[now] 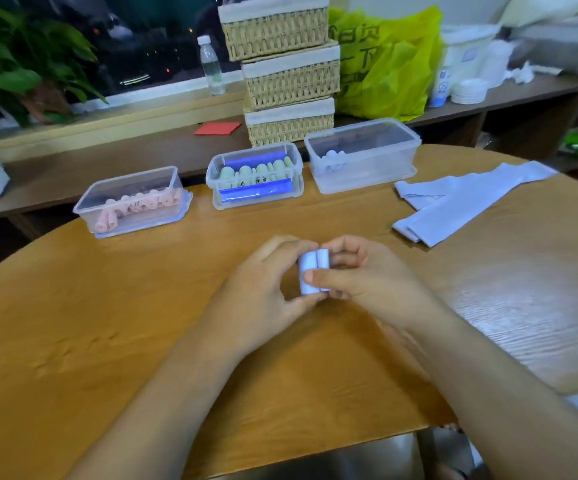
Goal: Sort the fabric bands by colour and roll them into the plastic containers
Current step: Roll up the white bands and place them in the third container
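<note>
Both of my hands hold a rolled pale lavender band [310, 270] above the middle of the round wooden table [114, 323]. My left hand [263, 289] curls around its left side, and my right hand [367, 275] pinches it with thumb in front and fingers behind. Several flat lavender bands [460, 199] lie at the right. Three clear plastic containers stand at the back: the left container [131, 202] holds pink rolls, the middle container [254, 174] with blue clips holds pale green rolls, and the right container [363, 154] holds a few lavender rolls.
Behind the table runs a low wooden shelf [162, 147] with three stacked wicker baskets [287, 71], a water bottle [211, 64], a red card [218, 128], a yellow-green plastic bag [384, 64] and white cups. A leafy plant [20, 57] stands at the far left.
</note>
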Demonstrator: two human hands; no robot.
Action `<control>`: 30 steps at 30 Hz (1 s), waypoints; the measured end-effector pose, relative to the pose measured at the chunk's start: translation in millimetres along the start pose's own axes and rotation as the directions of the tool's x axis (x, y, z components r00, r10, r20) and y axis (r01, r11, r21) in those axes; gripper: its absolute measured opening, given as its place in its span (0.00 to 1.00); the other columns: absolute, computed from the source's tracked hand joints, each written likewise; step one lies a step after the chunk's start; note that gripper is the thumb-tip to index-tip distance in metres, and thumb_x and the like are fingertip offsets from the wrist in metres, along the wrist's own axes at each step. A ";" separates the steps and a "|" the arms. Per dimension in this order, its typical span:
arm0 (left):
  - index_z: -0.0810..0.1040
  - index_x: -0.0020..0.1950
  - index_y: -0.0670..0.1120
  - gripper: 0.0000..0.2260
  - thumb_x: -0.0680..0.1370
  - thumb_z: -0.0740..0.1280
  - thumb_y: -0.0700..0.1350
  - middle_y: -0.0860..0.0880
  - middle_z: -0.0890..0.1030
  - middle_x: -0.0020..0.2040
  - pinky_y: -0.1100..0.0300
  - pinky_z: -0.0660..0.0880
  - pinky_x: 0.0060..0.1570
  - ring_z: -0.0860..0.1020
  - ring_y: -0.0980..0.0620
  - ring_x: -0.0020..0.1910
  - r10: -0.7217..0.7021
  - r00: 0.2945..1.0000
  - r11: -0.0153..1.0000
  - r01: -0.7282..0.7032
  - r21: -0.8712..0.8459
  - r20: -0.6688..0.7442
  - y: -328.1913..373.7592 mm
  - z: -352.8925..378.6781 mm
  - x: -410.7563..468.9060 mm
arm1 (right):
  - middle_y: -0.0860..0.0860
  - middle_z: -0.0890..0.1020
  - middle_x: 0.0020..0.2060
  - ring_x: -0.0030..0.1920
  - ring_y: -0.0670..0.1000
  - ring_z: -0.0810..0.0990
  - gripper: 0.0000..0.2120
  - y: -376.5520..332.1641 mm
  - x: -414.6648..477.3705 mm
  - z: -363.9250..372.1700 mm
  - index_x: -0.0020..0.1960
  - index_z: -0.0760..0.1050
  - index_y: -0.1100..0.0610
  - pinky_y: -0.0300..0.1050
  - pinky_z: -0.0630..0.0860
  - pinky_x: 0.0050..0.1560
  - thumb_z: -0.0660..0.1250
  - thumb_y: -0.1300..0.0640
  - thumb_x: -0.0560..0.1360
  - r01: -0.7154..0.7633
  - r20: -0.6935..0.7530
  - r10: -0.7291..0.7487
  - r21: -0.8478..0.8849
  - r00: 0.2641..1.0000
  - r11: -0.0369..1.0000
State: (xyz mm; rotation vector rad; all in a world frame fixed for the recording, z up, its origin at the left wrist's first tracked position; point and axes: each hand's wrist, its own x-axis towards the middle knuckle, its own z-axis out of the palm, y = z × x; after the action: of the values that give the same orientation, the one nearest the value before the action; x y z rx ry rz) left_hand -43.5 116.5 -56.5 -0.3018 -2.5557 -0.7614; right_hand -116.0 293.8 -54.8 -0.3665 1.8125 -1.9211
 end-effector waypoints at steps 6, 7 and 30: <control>0.72 0.77 0.52 0.34 0.74 0.80 0.53 0.57 0.75 0.70 0.63 0.73 0.67 0.77 0.57 0.66 0.026 0.998 0.996 -0.022 -0.089 0.052 -15.8 47.0 56.0 | 0.53 0.88 0.47 0.54 0.56 0.88 0.12 -4.6 14.8 -55.0 0.53 0.86 0.55 0.59 0.84 0.62 0.81 0.63 0.72 0.071 -0.273 -0.051 0.065 0.961 0.995; 0.72 0.77 0.53 0.32 0.75 0.79 0.53 0.58 0.75 0.70 0.61 0.74 0.66 0.77 0.57 0.65 0.012 0.998 0.996 -0.006 -0.094 0.068 -23.6 51.4 63.8 | 0.53 0.88 0.48 0.54 0.56 0.88 0.12 -4.8 16.3 -61.7 0.54 0.86 0.55 0.60 0.83 0.63 0.81 0.64 0.72 0.087 -0.297 -0.058 0.085 0.953 0.993; 0.73 0.69 0.56 0.16 0.82 0.62 0.57 0.56 0.76 0.65 0.52 0.68 0.67 0.71 0.52 0.66 -0.387 0.922 0.890 0.375 0.260 -0.005 -85.0 82.6 119.7 | 0.54 0.74 0.34 0.37 0.53 0.70 0.12 -124.6 289.4 -87.4 0.34 0.71 0.56 0.44 0.70 0.37 0.75 0.60 0.67 -0.257 -0.358 -0.183 -0.871 0.916 0.419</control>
State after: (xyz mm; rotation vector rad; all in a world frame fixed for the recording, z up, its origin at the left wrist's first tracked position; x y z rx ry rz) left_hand -205.7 102.3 -99.7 0.2808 -2.7549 -0.5449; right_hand -425.7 224.8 24.5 -0.2447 3.0389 -0.7479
